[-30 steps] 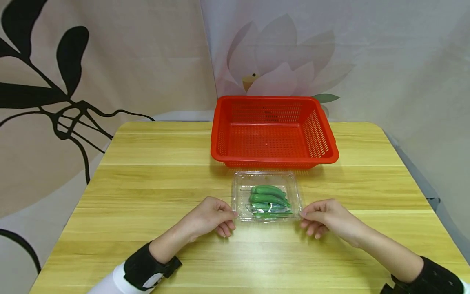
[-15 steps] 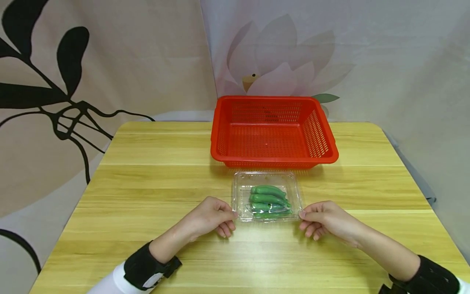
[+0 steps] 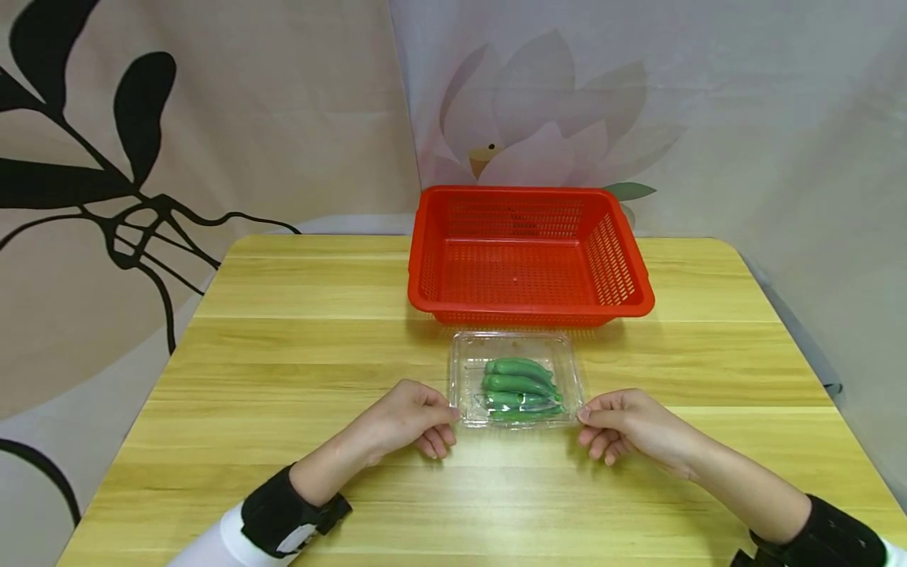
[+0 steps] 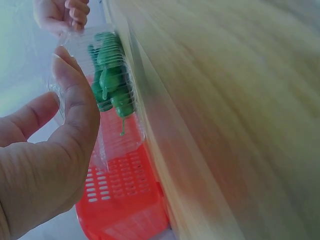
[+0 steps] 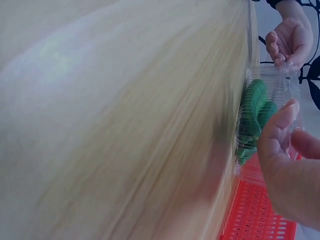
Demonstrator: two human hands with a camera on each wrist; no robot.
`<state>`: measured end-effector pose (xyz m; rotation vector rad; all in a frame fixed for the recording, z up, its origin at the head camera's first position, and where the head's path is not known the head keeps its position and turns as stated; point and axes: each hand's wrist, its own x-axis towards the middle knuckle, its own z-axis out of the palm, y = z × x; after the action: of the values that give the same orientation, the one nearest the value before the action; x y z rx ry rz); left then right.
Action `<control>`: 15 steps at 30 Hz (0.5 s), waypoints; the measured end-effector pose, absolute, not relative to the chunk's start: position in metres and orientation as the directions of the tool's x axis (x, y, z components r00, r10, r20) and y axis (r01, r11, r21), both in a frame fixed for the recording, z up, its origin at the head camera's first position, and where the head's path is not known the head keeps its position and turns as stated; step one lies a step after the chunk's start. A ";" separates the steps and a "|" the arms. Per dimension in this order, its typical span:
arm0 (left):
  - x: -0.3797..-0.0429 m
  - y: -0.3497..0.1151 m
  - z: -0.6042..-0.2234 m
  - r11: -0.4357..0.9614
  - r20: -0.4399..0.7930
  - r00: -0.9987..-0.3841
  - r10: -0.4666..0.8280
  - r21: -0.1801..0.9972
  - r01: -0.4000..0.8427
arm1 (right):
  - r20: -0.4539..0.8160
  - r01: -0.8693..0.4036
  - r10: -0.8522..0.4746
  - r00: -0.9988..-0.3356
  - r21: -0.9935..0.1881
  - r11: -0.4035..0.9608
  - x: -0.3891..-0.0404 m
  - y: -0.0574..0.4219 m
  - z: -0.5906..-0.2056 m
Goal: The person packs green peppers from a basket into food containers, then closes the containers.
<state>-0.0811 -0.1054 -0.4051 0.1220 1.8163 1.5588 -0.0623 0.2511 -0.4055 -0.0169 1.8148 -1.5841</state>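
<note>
A clear plastic box point(image 3: 468, 354) lies on the table, its lid down. Through its walls show several long green vegetables point(image 3: 519, 383), slightly curved and lying side by side; their exact kind is hard to tell. At the box's front left corner, my left hand point(image 3: 411, 417) pinches the rim between thumb and fingertips. My right hand point(image 3: 631, 425) pinches the front right corner the same way. In the left wrist view, the left thumb and forefinger sit at the edge of the box, with the green vegetables point(image 4: 111, 75) behind ridged plastic.
Directly behind the box stands a red plastic basket point(image 3: 513, 279) with perforated walls and nothing in it. Both rest on a light wooden table point(image 3: 283, 378). A printed curtain point(image 3: 298, 118) hangs behind the table's far edge.
My right hand has shifted very slightly left at the box's corner. The left hand, the box and the basket stay where they were.
</note>
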 end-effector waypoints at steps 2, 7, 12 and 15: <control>-0.081 -0.105 -0.406 0.258 -0.458 -0.728 0.511 0.889 -0.378 | -0.495 0.431 -0.452 -0.742 -0.869 0.245 -0.062 0.252 -0.406; -0.082 -0.104 -0.407 0.244 -0.463 -0.717 0.521 0.886 -0.394 | -0.491 0.428 -0.466 -0.736 -0.871 0.241 -0.062 0.253 -0.406; -0.082 -0.104 -0.407 0.229 -0.464 -0.709 0.531 0.884 -0.407 | -0.489 0.428 -0.473 -0.733 -0.872 0.238 -0.062 0.253 -0.406; -0.082 -0.104 -0.408 0.225 -0.459 -0.710 0.533 0.886 -0.405 | -0.488 0.428 -0.475 -0.732 -0.872 0.236 -0.062 0.253 -0.406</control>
<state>-0.0822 -0.1039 -0.4077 0.1200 1.7522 1.5871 -0.0622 0.2529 -0.4061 -0.0429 1.7901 -1.5882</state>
